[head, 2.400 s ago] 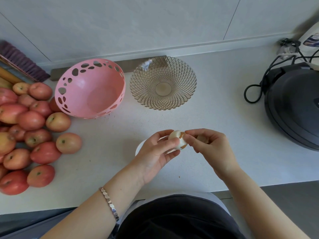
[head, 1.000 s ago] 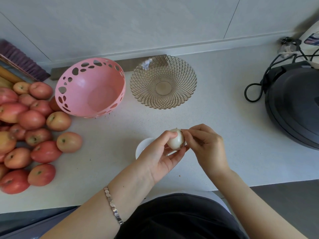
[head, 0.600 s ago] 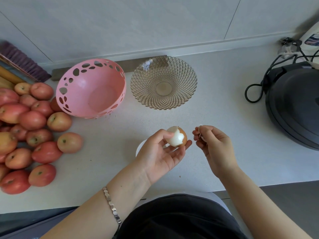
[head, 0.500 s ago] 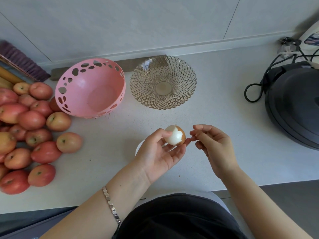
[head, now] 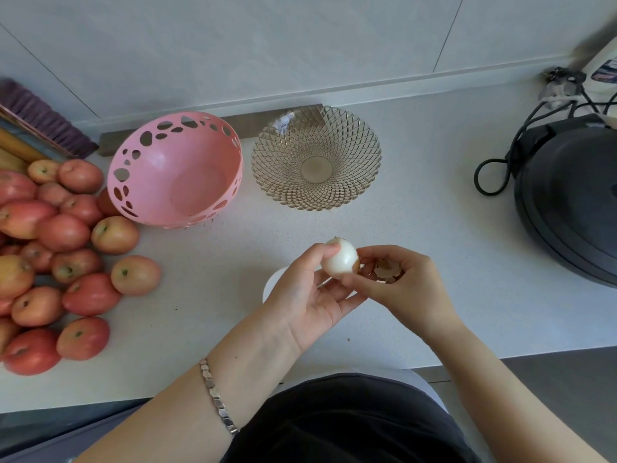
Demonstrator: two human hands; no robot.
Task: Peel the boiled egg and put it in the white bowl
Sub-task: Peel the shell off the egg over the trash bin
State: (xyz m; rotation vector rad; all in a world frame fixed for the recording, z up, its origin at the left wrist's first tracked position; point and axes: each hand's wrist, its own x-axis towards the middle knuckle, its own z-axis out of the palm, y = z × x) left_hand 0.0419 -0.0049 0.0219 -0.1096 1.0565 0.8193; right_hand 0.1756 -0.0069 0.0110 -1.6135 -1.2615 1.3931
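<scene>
My left hand (head: 309, 300) holds the boiled egg (head: 339, 257) between thumb and fingers above the counter. Most of the egg shows bare white; a strip of brown shell clings to its right side. My right hand (head: 399, 289) touches that side of the egg with its fingertips, and several brown shell pieces (head: 387, 269) lie in its curled fingers. The white bowl (head: 272, 284) sits on the counter just under my left hand, and only its left rim shows.
A pink perforated bowl (head: 173, 168) and a clear patterned glass bowl (head: 315, 158) stand at the back of the white counter (head: 434, 262). Several red apples (head: 63, 259) are piled at the left. A black appliance (head: 574, 202) with a cable lies at the right.
My right hand pulled away from the egg with a shell piece, then came back against its right side. More white shows on the egg, which my left hand has turned a little.
</scene>
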